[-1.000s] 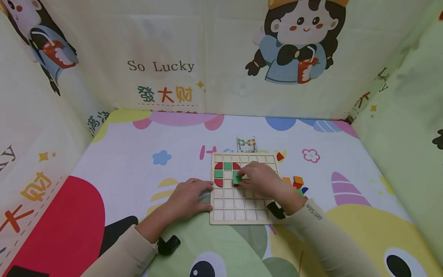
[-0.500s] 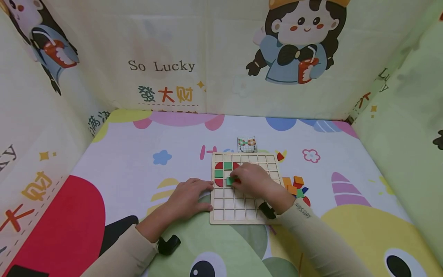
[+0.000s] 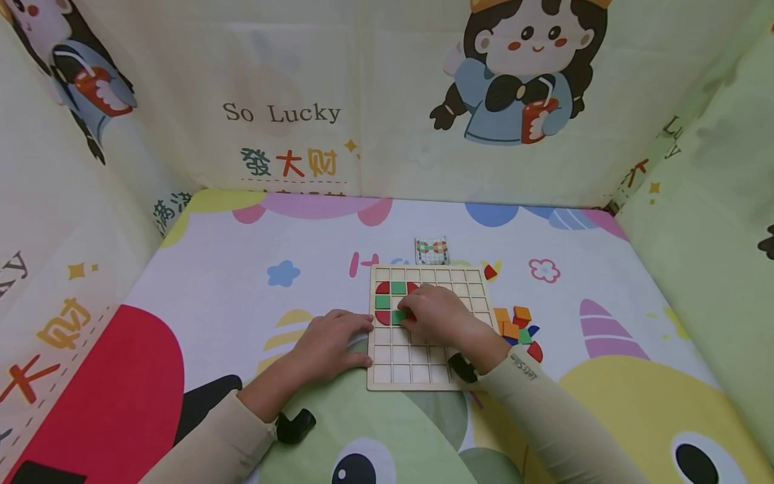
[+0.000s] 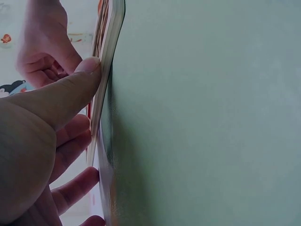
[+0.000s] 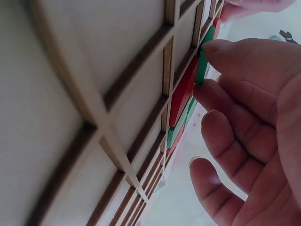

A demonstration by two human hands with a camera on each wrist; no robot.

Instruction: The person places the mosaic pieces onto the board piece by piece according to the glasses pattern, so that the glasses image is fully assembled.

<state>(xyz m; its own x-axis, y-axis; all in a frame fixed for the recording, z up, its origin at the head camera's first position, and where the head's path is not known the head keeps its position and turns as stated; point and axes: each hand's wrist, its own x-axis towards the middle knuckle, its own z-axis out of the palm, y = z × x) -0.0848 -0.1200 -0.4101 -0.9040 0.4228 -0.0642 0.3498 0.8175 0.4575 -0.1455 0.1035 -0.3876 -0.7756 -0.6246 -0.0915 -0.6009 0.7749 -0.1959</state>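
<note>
Surface: printed cloth [image 3: 230, 269], white w/ pastel motifs, lg. red patch [image 3: 121, 376] at L, yellow patch [image 3: 641, 396] at R. Room: cream fabric walls [image 3: 387, 168] L, back & R; cartoon figs. [image 3: 514, 101], "So Lucky" lettering [image 3: 281, 113] on back. Items, L to R: L sleeve [image 3: 211, 440], beige; black device [image 3: 295, 426] at wrist; L hand [image 3: 329, 346], fingers spread, thumb & fingertips touching L edge of gridded wood board [image 3: 399, 374], nothing grasped; board flat on cloth, red & green pcs. [image 3: 382, 302] in far-L cells; green sq. tile [image 3: 396, 317] at 2nd col., beside a red pc., can't tell if fully seated; pic. card [image 3: 432, 251] just beyond far edge; R hand [image 3: 444, 314], thumb & index pinching sd. tile, other fingers bent; loose red pc. [image 3: 489, 272] by far-R corner; mixed pile [image 3: 514, 327], orange/red/green/blue, just R of board. Obstr.: R hand hides mid-board cells; R sleeve [image 3: 556, 417] & forearm cover near-R corner.
</note>
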